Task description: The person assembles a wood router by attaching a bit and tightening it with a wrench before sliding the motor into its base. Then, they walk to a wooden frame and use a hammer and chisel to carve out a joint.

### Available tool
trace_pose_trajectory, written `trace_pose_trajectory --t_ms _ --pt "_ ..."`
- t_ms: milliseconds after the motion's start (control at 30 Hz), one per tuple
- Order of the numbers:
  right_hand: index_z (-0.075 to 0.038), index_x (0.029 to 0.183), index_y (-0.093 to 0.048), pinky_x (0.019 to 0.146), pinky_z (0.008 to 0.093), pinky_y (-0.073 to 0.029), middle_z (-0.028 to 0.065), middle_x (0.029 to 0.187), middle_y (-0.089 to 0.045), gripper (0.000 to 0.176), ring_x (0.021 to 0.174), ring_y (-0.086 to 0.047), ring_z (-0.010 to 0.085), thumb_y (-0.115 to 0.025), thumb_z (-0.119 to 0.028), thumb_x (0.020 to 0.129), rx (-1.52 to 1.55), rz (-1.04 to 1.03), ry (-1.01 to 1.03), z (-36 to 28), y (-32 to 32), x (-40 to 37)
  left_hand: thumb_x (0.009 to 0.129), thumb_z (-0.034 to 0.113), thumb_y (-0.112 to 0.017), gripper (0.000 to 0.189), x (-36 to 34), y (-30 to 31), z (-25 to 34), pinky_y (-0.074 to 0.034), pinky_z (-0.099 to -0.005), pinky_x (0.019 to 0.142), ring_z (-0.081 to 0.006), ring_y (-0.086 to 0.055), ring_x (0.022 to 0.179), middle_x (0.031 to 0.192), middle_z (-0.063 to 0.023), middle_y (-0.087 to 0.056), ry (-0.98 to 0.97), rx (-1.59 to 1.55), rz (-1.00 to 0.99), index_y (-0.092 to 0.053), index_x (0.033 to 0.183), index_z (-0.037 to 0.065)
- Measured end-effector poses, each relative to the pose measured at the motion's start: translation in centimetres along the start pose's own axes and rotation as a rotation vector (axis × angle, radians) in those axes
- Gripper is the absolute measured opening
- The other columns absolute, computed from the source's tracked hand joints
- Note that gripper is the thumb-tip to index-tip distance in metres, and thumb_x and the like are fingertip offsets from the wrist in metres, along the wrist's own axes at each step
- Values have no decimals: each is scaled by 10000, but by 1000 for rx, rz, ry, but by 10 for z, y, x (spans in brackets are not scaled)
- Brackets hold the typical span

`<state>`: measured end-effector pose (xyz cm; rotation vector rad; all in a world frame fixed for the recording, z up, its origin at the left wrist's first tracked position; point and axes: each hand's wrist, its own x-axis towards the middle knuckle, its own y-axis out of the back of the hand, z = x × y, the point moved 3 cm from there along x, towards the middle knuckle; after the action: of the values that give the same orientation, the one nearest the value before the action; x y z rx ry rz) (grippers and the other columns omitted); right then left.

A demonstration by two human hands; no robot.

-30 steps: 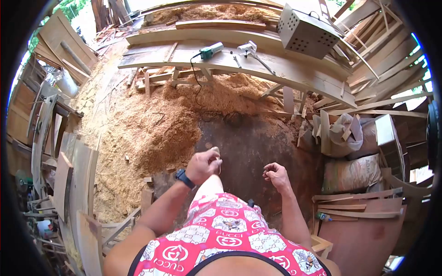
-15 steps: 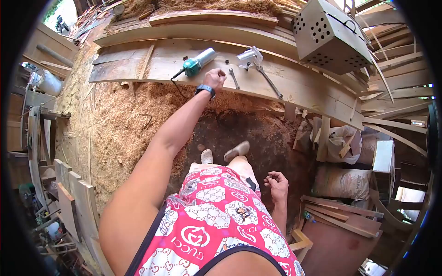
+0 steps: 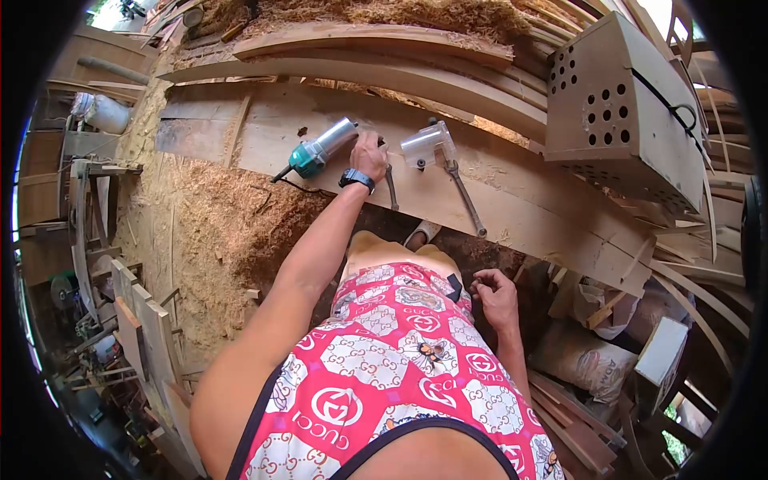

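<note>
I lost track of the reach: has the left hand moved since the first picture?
Yes. Against the wide plank, the left hand went forward, from short of its near edge to over its top, beside the green tool.

Sawdust [image 3: 216, 248] and a printed sack [image 3: 586, 362]

A sleeveless pink-and-white top [image 3: 384, 360] with dark edging is worn, printed with GUCCI lettering, interlocking-G logos and bees; a dark wristwatch [image 3: 357, 179] and a light-coloured shoe [image 3: 426, 232] are also worn.
</note>
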<state>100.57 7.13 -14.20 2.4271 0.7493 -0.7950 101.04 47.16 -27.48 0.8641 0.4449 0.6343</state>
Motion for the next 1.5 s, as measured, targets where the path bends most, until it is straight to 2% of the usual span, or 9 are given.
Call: trace_pose_trajectory --t_ms 133,200,333,400,600,767,1067,1133,1500 --pt "31 1007 -701 673 280 -535 64 812 -708 172 746 -657 101 -620 -32 869 -126 -115 58 -41 10 42 966 180 -629 241 -5 3 -10 -569 -351 871 -239 -674 994 1116 -160 -670 450 -842 -131 -647 1108 -14" --pt "24 1020 -710 692 303 -535 90 838 -706 212 749 -672 146 -624 -41 837 -148 -134 87 -62 3 55 994 125 -575 215 -14 3 -15 -588 -320 865 -242 -684 988 1117 -155 -671 535 -1895 -341 -625 1141 -24" --pt "21 1032 -704 715 290 -539 123 885 -708 216 781 -686 179 -628 -53 844 -405 -156 354 -104 -30 84 1007 112 -544 240 -24 15 -12 -595 -311 900 -244 -684 1009 1130 -161 -670 576 -2085 -446 -599 1194 -28" --pt "17 1035 -696 731 295 -545 134 902 -709 207 804 -696 204 -646 -59 849 -477 -176 562 -143 -56 88 1012 108 -535 241 -26 22 -4 -594 -315 913 -248 -687 1008 1133 -167 -670 583 -2076 -496 -599 1203 -25" --pt "20 1057 -676 739 287 -552 107 906 -717 234 808 -685 155 -739 -63 848 -166 -91 522 -218 -115 103 1035 178 -543 252 -30 47 19 -589 -312 860 -226 -694 959 1087 -148 -685 494 -2039 -818 -608 1195 -6" --pt "19 995 -694 695 265 -543 71 883 -706 176 789 -665 105 -755 -44 843 -246 58 640 -219 -131 107 1032 224 -576 240 -27 65 28 -538 -279 717 -151 -649 826 954 -75 -683 569 -1841 -912 -623 1126 8" --pt "28 941 -694 632 241 -514 49 861 -684 145 728 -648 83 -769 -11 822 -183 192 583 -212 -122 102 996 152 -630 217 -12 65 46 -534 -274 714 -153 -653 805 946 -94 -691 442 -1679 -1036 -630 1140 -10" --pt "24 892 -699 631 339 -540 146 835 -688 148 718 -693 243 -767 -53 785 -141 228 567 -210 -119 102 985 139 -646 205 -8 67 55 -530 -268 697 -150 -655 792 942 -93 -692 425 -1622 -1047 -637 1123 -12" --pt "27 997 -677 674 321 -565 130 894 -683 331 747 -700 214 -831 -54 716 -143 161 596 -206 -107 93 943 123 -711 172 -3 73 73 -517 -252 632 -102 -632 716 867 -28 -669 403 -1260 -1225 -667 1064 10"
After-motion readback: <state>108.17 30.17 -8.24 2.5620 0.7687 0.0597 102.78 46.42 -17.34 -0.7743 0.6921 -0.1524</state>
